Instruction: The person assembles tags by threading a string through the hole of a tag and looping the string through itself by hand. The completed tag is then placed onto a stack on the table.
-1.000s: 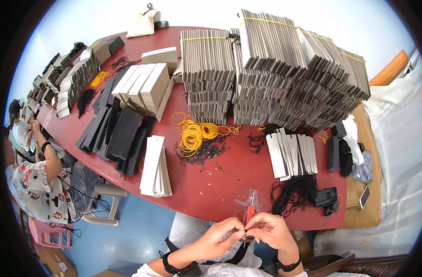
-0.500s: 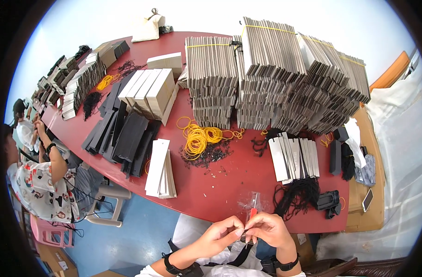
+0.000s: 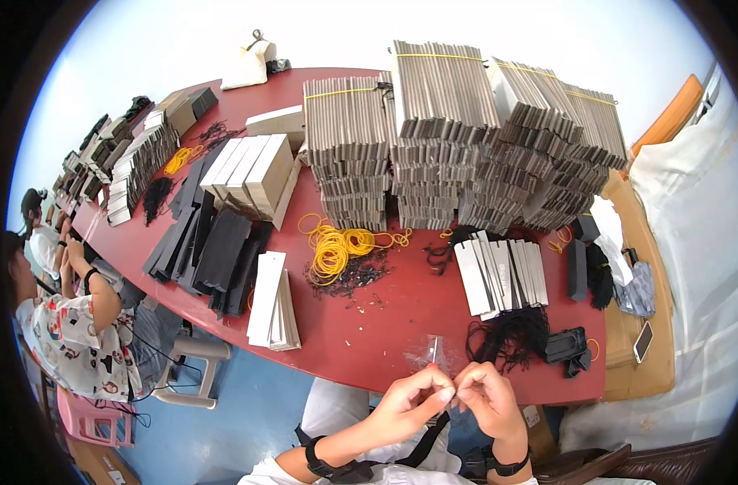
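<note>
Just past the near table edge, my left hand (image 3: 417,398) and my right hand (image 3: 490,399) meet with fingertips pinched together. Whatever lies between the fingertips is too small and covered to make out. A bit of a red object (image 3: 433,366) shows behind the left fingers; most of it is hidden, and I cannot tell whether that hand grips it. Beyond the hands, a clear plastic bag (image 3: 421,356) lies on the red table (image 3: 385,323). Right of it sits a heap of black cords (image 3: 510,335), below a row of white strips (image 3: 502,276).
Tall stacks of grey boards (image 3: 445,97) stand at the back. Yellow elastic bands (image 3: 332,252), white cards (image 3: 273,303) and black boxes (image 3: 222,244) lie to the left. A phone (image 3: 643,342) rests on cardboard at right. Co-workers (image 3: 70,323) sit at far left.
My hands have moved slightly right relative to the table, still pinched together. The red object, plainer before, is now mostly behind my left fingers. The whole view has shifted a little.
</note>
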A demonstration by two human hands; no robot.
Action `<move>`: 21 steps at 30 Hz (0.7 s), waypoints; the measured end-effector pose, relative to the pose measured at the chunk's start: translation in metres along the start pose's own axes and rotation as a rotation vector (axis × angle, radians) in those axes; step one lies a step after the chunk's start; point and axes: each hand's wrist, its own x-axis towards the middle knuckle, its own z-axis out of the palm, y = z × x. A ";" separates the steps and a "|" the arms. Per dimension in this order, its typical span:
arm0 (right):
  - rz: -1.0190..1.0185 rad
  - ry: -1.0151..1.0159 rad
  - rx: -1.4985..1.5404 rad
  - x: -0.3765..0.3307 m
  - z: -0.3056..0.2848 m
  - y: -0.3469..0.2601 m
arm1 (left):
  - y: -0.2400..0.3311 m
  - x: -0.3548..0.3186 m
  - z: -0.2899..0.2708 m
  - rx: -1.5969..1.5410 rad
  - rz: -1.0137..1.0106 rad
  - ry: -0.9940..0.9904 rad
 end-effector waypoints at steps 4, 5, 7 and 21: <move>-0.052 0.123 0.056 -0.016 -0.012 -0.026 | 0.004 0.014 0.035 -0.189 0.101 -0.072; -0.054 0.128 0.054 -0.020 -0.014 -0.031 | 0.004 0.016 0.040 -0.273 0.128 -0.108; -0.045 0.107 0.013 -0.028 -0.021 -0.038 | 0.003 0.013 0.040 -0.306 0.058 -0.140; 0.084 0.041 -0.223 0.002 0.017 0.003 | 0.031 -0.021 -0.013 0.484 -0.045 0.295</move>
